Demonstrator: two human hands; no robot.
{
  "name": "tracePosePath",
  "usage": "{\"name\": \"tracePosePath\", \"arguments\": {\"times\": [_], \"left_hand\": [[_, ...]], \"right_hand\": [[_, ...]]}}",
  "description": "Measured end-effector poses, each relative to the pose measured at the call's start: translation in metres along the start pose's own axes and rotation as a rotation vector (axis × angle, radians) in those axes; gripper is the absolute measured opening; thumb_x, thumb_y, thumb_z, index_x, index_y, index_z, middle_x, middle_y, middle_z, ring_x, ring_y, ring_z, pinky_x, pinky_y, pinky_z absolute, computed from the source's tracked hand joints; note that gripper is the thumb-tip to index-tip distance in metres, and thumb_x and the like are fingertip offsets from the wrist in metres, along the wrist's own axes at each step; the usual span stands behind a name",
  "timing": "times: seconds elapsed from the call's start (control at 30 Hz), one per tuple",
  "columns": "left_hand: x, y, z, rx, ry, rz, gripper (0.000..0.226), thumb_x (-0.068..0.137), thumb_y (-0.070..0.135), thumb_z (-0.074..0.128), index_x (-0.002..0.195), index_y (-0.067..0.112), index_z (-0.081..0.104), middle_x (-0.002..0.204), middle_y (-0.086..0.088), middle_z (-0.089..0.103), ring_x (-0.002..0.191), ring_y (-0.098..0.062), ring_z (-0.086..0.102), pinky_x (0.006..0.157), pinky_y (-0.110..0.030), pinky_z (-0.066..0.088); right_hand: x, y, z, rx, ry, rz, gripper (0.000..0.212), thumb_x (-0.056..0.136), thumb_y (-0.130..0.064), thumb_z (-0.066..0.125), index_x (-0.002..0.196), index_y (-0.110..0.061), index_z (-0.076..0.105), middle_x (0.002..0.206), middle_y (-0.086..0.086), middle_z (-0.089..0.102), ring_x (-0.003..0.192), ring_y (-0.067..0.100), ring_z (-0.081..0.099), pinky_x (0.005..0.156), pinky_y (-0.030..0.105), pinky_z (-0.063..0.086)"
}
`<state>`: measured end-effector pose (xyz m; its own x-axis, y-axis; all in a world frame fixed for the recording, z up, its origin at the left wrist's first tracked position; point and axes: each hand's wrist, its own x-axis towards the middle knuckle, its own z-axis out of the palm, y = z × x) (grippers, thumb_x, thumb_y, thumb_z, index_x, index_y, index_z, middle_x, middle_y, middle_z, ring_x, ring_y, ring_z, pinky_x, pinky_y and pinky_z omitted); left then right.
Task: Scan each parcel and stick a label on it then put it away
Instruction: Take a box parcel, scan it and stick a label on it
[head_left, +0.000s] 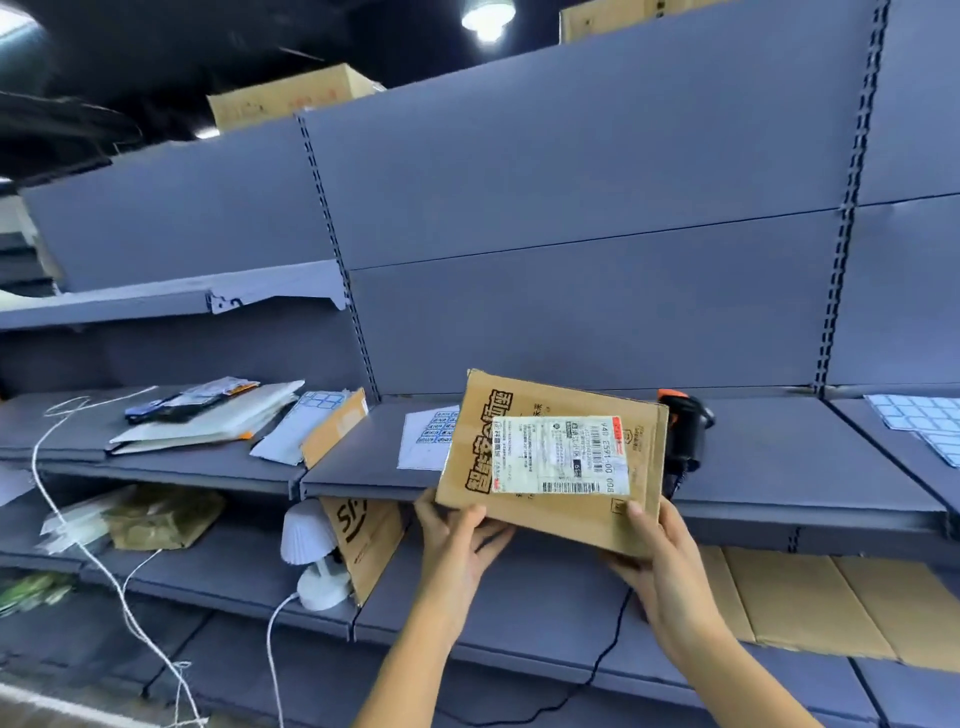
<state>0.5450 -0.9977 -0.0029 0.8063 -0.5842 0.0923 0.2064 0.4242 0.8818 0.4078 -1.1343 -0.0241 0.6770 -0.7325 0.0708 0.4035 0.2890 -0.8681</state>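
Low in the middle of the frame, both grips are carrying the parcel (553, 512) by its bottom edge alone. The left grip (457, 540) is pinching the lower left corner, thumb on the front face and fingers spread beneath. The right grip (660, 556) is clamping the lower right corner, thumb on the front and fingers tucked behind. The parcel is therefore rising out of the two grips, turned slightly clockwise, with its waybill (561, 454) facing the camera. Most of its bulk is lying above and beyond the fingers, over the front lip of the shelf (779, 457).

That, I am judging, is where the trouble is waiting. With nothing steadying the upper half, the parcel is liable to be tipping away if either thumb is easing off. One grip will probably be letting go to fetch the scanner (685, 436), which is sitting on the shelf just behind the parcel's upper right corner, partly hidden by it. A backward swing could be knocking the scanner along the shelf. A black cable (610, 644), hanging below the shelf edge near the right grip, could be snagging a wrist. Further left on the shelf, a sheet of small labels (423, 439) is lying just behind the parcel's left edge, and a careless set-down could be creasing it.
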Motion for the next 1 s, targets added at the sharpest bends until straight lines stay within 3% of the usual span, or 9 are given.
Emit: {"name": "tracePosePath", "arguments": {"times": [0.13, 0.23, 0.3, 0.43, 0.53, 0.7, 0.8, 0.87, 1.0], "left_hand": [[0.03, 0.004, -0.015, 0.105, 0.029, -0.048, 0.045, 0.086, 0.023, 0.061, 0.123, 0.029, 0.035, 0.119, 0.0, 0.058, 0.112, -0.026, 0.059, 0.11, -0.047, 0.033], [0.073, 0.021, -0.03, 0.129, 0.093, -0.03, 0.034, 0.094, 0.026, 0.052, 0.123, 0.034, 0.036, 0.119, 0.002, 0.054, 0.108, -0.023, 0.056, 0.096, -0.04, 0.043], [0.105, 0.032, -0.04, 0.193, 0.107, 0.011, 0.037, 0.092, 0.033, 0.057, 0.124, 0.036, 0.038, 0.121, 0.001, 0.054, 0.106, -0.021, 0.058, 0.082, -0.034, 0.045], [0.17, 0.046, -0.05, 0.396, -0.029, 0.034, 0.063, 0.06, 0.063, 0.065, 0.117, 0.04, 0.049, 0.126, 0.004, 0.056, 0.113, -0.012, 0.057, 0.088, -0.029, 0.045], [0.213, 0.054, -0.049, 0.55, -0.168, 0.042, 0.052, 0.066, 0.058, 0.061, 0.113, 0.039, 0.051, 0.125, 0.003, 0.058, 0.109, -0.006, 0.057, 0.089, -0.025, 0.044], [0.269, 0.055, -0.029, 0.734, -0.457, -0.094, 0.061, 0.065, 0.075, 0.06, 0.115, 0.04, 0.055, 0.123, 0.008, 0.061, 0.108, -0.01, 0.061, 0.102, -0.035, 0.044], [0.279, 0.04, -0.009, 0.821, -0.588, -0.229, 0.037, 0.081, 0.059, 0.055, 0.108, 0.035, 0.053, 0.109, 0.014, 0.063, 0.099, -0.002, 0.059, 0.081, -0.013, 0.048], [0.282, 0.023, -0.003, 0.844, -0.585, -0.228, 0.019, 0.09, 0.048, 0.051, 0.096, 0.031, 0.053, 0.097, 0.017, 0.061, 0.087, 0.004, 0.056, 0.064, -0.007, 0.046], [0.291, -0.009, -0.003, 0.687, -0.405, -0.146, 0.023, 0.089, 0.053, 0.045, 0.098, 0.033, 0.053, 0.098, 0.022, 0.056, 0.09, 0.005, 0.052, 0.075, -0.018, 0.043]], "right_hand": [[0.037, -0.021, -0.001, -0.099, -0.01, -0.073, 0.071, 0.061, -0.055, 0.077, 0.124, -0.029, 0.057, 0.114, -0.004, 0.068, 0.106, 0.017, 0.063, 0.083, 0.042, 0.053], [0.074, -0.035, -0.005, -0.175, 0.005, -0.094, 0.038, 0.08, -0.033, 0.07, 0.118, -0.028, 0.063, 0.106, 0.0, 0.07, 0.095, 0.016, 0.064, 0.075, 0.034, 0.052], [0.097, -0.045, -0.005, -0.26, 0.004, -0.107, 0.03, 0.08, -0.031, 0.068, 0.11, -0.027, 0.068, 0.1, 0.001, 0.07, 0.087, 0.012, 0.065, 0.071, 0.03, 0.052], [0.14, -0.051, 0.002, -0.348, 0.047, -0.154, 0.018, 0.092, -0.024, 0.057, 0.092, -0.032, 0.073, 0.091, -0.005, 0.071, 0.086, 0.015, 0.062, 0.08, 0.042, 0.049], [0.167, -0.046, 0.013, -0.358, 0.095, -0.181, 0.011, 0.088, -0.026, 0.063, 0.088, -0.029, 0.073, 0.089, -0.004, 0.071, 0.085, 0.014, 0.062, 0.08, 0.039, 0.046], [0.203, -0.044, 0.027, -0.422, 0.133, -0.196, 0.019, 0.082, -0.033, 0.067, 0.099, -0.025, 0.07, 0.098, -0.003, 0.073, 0.094, 0.014, 0.066, 0.083, 0.039, 0.05], [0.219, -0.043, 0.031, -0.463, 0.14, -0.189, 0.018, 0.091, -0.031, 0.057, 0.101, -0.024, 0.069, 0.1, 0.0, 0.073, 0.092, 0.012, 0.066, 0.085, 0.039, 0.05], [0.23, -0.041, 0.031, -0.469, 0.194, -0.206, 0.023, 0.09, -0.036, 0.056, 0.105, -0.024, 0.068, 0.102, 0.001, 0.072, 0.095, 0.016, 0.066, 0.087, 0.042, 0.05], [0.249, -0.031, 0.017, -0.424, 0.389, -0.259, 0.031, 0.095, -0.038, 0.05, 0.12, -0.02, 0.057, 0.106, 0.004, 0.066, 0.091, 0.017, 0.061, 0.083, 0.035, 0.047]]}}
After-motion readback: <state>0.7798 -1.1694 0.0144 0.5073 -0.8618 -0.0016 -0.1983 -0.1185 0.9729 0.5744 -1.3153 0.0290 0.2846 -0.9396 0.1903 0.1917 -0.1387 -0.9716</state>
